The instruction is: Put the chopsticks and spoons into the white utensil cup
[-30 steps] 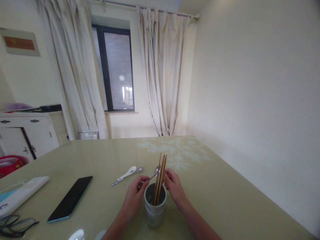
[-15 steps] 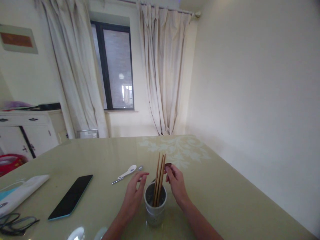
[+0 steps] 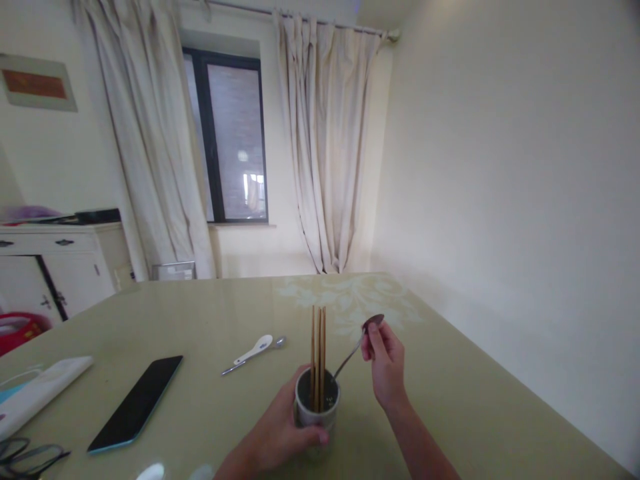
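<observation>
Cup steadied, spoon held at its bowl. The left hand (image 3: pixel 287 427) clasps the cup (image 3: pixel 320 418), apparently bracing it upright around the chopsticks (image 3: pixel 319 360); the right hand (image 3: pixel 387 363) pinches the spoon (image 3: pixel 350 357) near its bowl, leaving the handle end directed at the rim.

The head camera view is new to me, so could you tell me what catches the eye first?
The wooden chopsticks standing in the pale cup, gripped by the left hand. Right of it, the right hand holds a metal spoon by its bowl.
</observation>
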Available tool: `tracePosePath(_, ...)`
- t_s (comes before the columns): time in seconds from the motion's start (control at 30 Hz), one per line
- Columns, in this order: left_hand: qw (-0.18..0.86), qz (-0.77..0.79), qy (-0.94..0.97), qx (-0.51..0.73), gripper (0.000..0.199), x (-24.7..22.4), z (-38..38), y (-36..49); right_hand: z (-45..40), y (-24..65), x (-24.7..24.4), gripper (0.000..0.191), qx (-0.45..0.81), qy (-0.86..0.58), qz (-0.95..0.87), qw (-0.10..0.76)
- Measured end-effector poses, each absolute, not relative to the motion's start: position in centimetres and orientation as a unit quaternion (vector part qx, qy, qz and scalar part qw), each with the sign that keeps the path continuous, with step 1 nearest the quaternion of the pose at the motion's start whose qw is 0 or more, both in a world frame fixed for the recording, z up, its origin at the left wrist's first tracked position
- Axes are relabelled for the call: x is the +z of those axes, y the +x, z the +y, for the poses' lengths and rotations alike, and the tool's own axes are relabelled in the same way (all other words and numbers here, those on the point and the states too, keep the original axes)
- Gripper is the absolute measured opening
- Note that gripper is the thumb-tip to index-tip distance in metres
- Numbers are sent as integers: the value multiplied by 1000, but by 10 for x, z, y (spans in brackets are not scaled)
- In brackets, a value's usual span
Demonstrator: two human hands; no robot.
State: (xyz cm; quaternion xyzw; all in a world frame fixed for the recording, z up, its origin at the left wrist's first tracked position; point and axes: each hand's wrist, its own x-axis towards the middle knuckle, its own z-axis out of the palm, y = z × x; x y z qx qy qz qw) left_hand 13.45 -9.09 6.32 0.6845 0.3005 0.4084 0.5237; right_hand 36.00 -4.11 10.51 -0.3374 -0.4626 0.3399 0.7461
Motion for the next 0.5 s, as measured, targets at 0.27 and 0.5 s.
tracePosePath(0.27,505,316,686,418,88,59,-87,139,-53,350,87,47,152,-380,-718,564)
tracePosePath(0.5,537,280,711,357,116,59,-74,110,-47,352,74,58,118,-407,-749,508)
